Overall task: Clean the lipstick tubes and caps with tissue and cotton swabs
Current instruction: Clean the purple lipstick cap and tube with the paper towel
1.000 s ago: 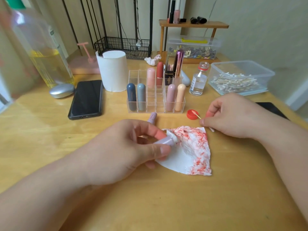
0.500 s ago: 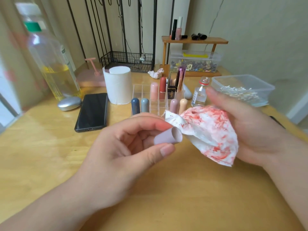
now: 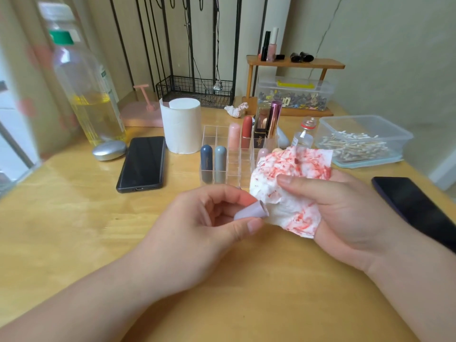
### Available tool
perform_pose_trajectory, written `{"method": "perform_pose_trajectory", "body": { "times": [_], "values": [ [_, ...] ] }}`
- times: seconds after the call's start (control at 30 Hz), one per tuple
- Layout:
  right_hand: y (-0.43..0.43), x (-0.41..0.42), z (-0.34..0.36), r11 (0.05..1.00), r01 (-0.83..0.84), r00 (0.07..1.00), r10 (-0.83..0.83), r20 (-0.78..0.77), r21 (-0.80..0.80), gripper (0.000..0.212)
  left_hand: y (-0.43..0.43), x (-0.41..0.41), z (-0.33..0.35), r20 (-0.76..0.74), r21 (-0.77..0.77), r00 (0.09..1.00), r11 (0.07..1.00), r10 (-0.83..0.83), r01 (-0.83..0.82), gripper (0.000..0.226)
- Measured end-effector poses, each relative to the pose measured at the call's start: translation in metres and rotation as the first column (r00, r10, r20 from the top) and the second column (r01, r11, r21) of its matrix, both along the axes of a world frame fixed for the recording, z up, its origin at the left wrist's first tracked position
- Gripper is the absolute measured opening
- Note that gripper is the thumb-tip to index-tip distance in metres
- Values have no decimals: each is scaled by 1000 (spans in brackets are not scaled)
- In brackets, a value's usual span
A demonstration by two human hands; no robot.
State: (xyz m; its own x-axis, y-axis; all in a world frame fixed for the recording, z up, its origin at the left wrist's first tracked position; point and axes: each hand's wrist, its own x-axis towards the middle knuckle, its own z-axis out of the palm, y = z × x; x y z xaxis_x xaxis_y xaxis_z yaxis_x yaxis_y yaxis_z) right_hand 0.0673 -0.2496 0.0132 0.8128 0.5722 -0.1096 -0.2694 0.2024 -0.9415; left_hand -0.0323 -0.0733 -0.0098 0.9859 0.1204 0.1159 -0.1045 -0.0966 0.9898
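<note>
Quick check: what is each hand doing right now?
Left hand: pinches the lilac lipstick cap.
Right hand: holds the red-stained tissue.

Bare to the fingertips, seen from above.
Showed short, rounded nails on the left hand (image 3: pixel 197 225) and right hand (image 3: pixel 350 213); went uncovered along both forearms (image 3: pixel 98 304).

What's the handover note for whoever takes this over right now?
Left grip: pinches the lilac cap.
Right grip: holds the red-stained tissue at the cap's open end.
Other lipsticks stand in the clear organizer; cotton swabs lie in the tub at right.
Done: the tissue is heavily smeared, so some wiping has happened.
To do: finish this cap; which others are clean cannot be told.
</note>
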Motion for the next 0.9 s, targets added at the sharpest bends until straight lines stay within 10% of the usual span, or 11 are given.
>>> {"method": "perform_pose_trajectory", "body": {
  "times": [0.2,0.63,0.9],
  "values": [
    [-1,-10,6,831,512,681,-237,693,-219,11,-1,1,3,-2,-53,998,996,68,-68,19],
    [-6,-11,5,984,91,318,116,941,-152,27,10,4,10,-61,-475,956,851,-287,225,25],
    [-12,-15,7,969,-127,530,247,811,-212,20,16,2,13,-86,-488,892,800,-443,350,19]
  ]
}}
